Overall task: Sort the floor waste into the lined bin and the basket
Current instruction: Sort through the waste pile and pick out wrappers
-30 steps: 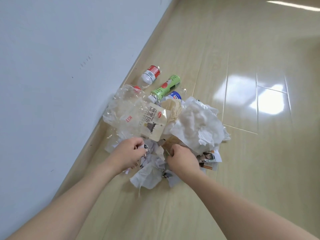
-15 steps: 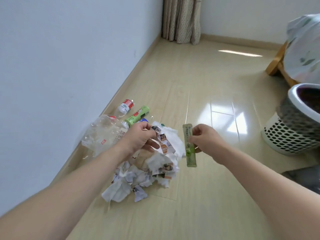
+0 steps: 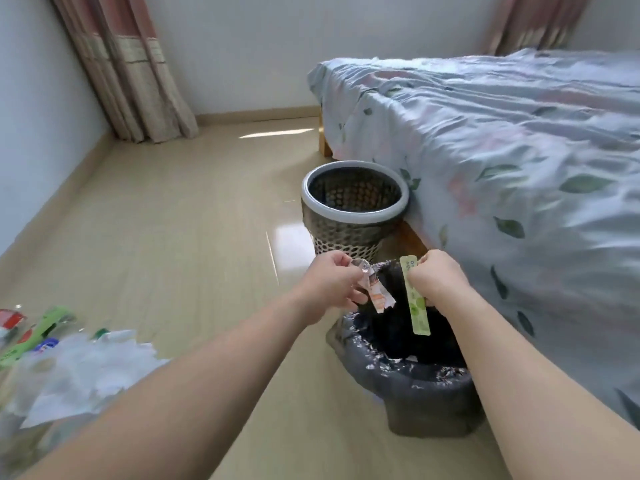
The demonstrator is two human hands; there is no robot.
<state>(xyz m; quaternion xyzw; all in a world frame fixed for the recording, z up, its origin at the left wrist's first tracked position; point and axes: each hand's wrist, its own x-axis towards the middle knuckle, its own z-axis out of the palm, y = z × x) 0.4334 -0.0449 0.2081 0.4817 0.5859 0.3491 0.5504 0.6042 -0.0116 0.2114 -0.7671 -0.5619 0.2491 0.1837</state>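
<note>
We have both hands over the dark bin lined with a black plastic bag (image 3: 415, 379), which sits on the pale wooden floor (image 3: 180, 237) just beside the bed with the leaf-print cover (image 3: 502, 168). Our left hand (image 3: 329, 289) pinches a crumpled scrap of torn printed paper and clear film (image 3: 479, 296)... rather, the scrap (image 3: 377, 296) hangs from its curled fingers at the bin's 10 o'clock rim. Our right hand (image 3: 440, 282) grips a long, flat green plastic sachet (image 3: 415, 303) near its top end, so it dangles upright over the dark opening. The white-rimmed mesh basket (image 3: 353, 206) stands at 12 o'clock beyond the bin, near it but apart. The remaining heap of white tissue, clear bags and bottles (image 3: 69, 368) lies well off at 9 o'clock.

To drop cleanly, we judge it best to bring the left hand further in over the centre, since its light scrap could drift onto the floor. Then we loosen both grips low over the liner, taking care not to drag the folded bag edge inward.
</note>
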